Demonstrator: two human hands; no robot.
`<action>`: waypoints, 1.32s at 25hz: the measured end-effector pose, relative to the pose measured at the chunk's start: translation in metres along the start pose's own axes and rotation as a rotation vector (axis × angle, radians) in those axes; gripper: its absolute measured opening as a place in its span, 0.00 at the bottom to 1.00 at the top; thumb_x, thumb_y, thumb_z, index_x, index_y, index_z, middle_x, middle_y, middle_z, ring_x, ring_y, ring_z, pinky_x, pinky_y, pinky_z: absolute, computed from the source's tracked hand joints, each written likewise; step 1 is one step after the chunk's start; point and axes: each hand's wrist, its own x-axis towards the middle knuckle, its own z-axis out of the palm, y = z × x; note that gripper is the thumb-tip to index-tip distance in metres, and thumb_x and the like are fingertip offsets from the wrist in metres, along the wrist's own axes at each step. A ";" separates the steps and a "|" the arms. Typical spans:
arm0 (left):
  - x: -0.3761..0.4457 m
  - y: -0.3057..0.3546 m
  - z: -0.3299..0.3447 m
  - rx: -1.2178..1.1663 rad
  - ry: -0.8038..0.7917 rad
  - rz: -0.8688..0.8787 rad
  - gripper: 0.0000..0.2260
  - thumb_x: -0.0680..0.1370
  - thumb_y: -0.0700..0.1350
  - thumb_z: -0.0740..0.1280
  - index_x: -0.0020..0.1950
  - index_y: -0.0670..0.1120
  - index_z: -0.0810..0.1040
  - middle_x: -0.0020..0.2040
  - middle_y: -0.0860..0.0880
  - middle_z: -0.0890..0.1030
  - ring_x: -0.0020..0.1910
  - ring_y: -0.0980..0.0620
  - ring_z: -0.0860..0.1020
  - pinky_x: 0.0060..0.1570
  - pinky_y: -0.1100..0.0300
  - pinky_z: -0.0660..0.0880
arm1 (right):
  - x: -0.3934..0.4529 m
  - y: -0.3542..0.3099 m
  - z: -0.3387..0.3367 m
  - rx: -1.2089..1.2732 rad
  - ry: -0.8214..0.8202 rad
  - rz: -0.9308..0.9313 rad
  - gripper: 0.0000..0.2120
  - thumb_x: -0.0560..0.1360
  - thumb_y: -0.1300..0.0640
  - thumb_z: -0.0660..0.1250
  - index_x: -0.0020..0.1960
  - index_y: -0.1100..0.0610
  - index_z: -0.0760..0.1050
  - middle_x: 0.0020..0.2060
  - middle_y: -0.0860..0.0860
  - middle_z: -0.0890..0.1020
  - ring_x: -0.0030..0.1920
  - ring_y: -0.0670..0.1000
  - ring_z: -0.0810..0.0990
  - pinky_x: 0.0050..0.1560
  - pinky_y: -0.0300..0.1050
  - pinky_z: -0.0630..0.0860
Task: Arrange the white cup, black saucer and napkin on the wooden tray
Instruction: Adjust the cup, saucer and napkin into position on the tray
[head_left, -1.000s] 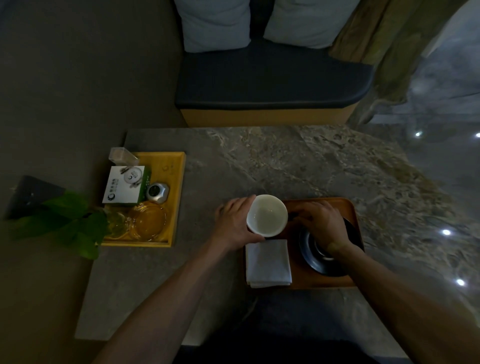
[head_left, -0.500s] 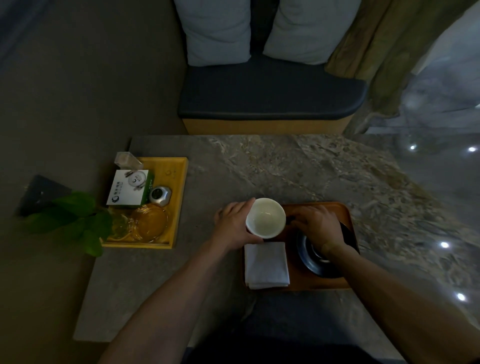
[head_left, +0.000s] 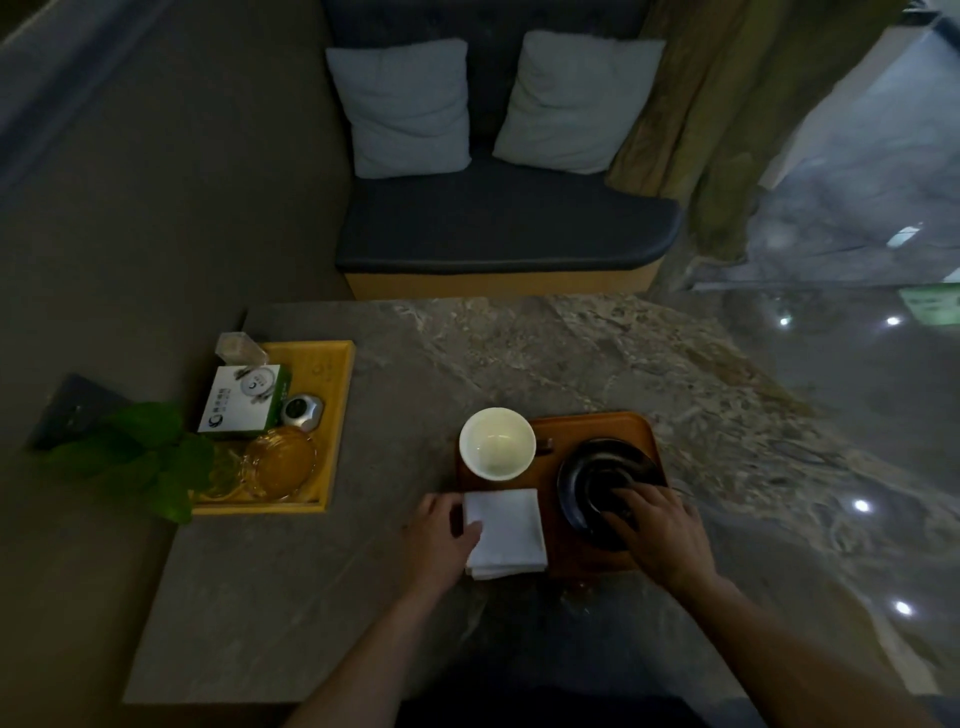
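The white cup (head_left: 497, 442) stands upright on the far left corner of the brown wooden tray (head_left: 592, 428), with no hand on it. The folded white napkin (head_left: 506, 530) lies on the tray's near left part. My left hand (head_left: 441, 535) rests at the napkin's left edge, thumb on the cloth. The black saucer (head_left: 597, 480) lies on the tray's right side. My right hand (head_left: 657, 530) has its fingers on the saucer's near part, covering that edge.
A yellow tray (head_left: 340, 395) at the table's left holds a white-green box (head_left: 244, 400), a small silver object (head_left: 303, 411) and a glass dish (head_left: 280, 462). Green leaves (head_left: 140, 457) overhang the left edge. A dark bench with two pillows (head_left: 498, 228) stands beyond the marble table (head_left: 519, 353).
My left hand let go of the white cup, left it standing on the tray, and came down to the napkin. My right hand drew back toward me onto the saucer's near part.
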 end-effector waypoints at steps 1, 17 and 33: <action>-0.007 0.001 0.005 -0.018 0.008 0.020 0.16 0.76 0.52 0.70 0.63 0.51 0.75 0.64 0.49 0.73 0.59 0.52 0.74 0.59 0.51 0.76 | -0.006 0.006 0.001 0.000 -0.011 -0.006 0.21 0.77 0.38 0.57 0.67 0.44 0.71 0.68 0.46 0.74 0.69 0.51 0.68 0.65 0.54 0.66; -0.013 0.079 0.066 0.429 -0.069 0.317 0.26 0.73 0.58 0.68 0.70 0.53 0.71 0.70 0.52 0.72 0.71 0.52 0.67 0.71 0.52 0.62 | 0.000 0.100 -0.027 -0.153 -0.089 -0.301 0.34 0.73 0.34 0.61 0.75 0.48 0.61 0.74 0.49 0.66 0.74 0.55 0.61 0.71 0.56 0.60; -0.011 0.088 0.100 0.476 -0.069 0.098 0.45 0.71 0.64 0.70 0.79 0.53 0.48 0.79 0.51 0.56 0.78 0.50 0.53 0.75 0.45 0.52 | 0.032 0.106 -0.010 -0.078 -0.206 -0.310 0.50 0.69 0.27 0.59 0.78 0.49 0.39 0.80 0.49 0.48 0.78 0.58 0.40 0.74 0.67 0.42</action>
